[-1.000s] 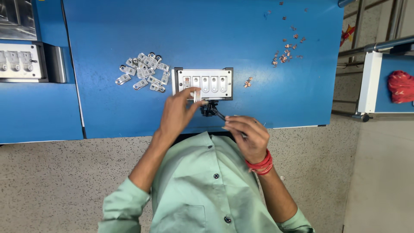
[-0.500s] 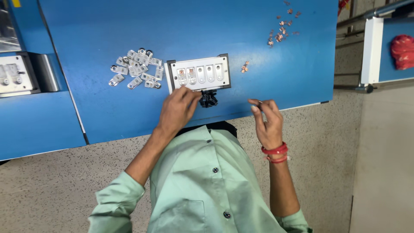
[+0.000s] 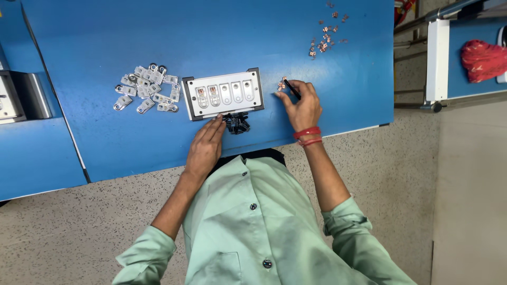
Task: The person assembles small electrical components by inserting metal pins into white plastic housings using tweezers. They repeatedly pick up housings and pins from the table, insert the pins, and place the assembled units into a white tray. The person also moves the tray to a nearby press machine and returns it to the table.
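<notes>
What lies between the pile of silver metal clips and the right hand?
In the head view, the white fixture plate lies between the silver clips and the right hand.

A heap of small flat silver metal brackets (image 3: pixel 145 88) is lying on the blue worktable (image 3: pixel 211 31), toward its left side. A scatter of tiny copper-coloured clips (image 3: pixel 326 32) is sitting near the table's far right corner. Beyond the right edge, a crumpled red cloth (image 3: pixel 483 59) is resting on a second blue-topped stand with a white frame (image 3: pixel 437 58). A grey metal machine block (image 3: pixel 24 97) is standing at the left edge.
</notes>
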